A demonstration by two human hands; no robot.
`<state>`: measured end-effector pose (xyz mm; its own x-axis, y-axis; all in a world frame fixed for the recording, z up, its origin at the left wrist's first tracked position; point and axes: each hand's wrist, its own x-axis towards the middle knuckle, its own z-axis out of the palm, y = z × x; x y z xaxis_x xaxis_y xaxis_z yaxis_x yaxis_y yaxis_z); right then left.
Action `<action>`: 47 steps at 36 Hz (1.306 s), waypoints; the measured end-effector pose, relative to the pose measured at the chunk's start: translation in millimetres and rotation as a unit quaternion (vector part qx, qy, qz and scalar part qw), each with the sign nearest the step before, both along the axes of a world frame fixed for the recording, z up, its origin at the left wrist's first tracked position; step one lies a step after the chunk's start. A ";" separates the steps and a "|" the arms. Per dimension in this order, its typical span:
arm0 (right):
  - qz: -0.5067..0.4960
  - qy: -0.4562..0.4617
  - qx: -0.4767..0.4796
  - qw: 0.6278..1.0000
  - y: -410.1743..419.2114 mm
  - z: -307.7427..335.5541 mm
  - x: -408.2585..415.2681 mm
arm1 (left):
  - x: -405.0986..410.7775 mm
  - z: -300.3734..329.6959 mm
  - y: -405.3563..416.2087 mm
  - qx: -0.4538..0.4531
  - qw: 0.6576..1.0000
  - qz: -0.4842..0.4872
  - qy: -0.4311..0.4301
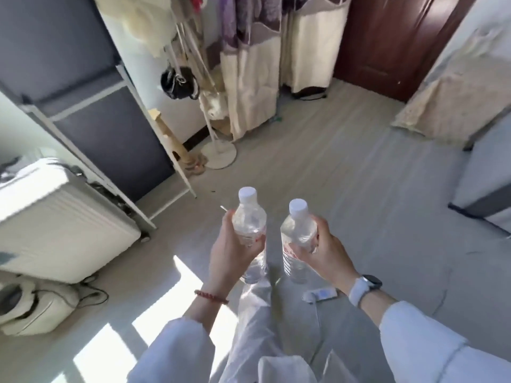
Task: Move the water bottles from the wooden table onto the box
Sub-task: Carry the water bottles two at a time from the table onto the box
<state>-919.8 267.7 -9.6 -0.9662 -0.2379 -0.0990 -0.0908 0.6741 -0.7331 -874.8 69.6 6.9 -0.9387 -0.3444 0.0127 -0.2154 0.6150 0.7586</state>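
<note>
A: Where are the water bottles held?

B: Above the floor (345,189); the left bottle (249,225) is wrapped by the left hand (232,250), the right bottle (297,236) by the right hand (320,250).

A: Handling?

B: Full, fairly heavy, smooth plastic is judged; mid-body is best gripped.

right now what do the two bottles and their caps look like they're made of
Left bottle and right bottle: likely thin clear plastic, glossy; you see through them and the lower walls are ribbed. Left cap and right cap: opaque white, probably plastic, with a duller finish.
</note>
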 end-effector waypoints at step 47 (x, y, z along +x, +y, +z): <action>-0.418 -0.012 -0.097 0.903 523.6 2.0 -875.2 | -1039.4 -7.0 545.1 0.021 0.931 -0.364 -0.029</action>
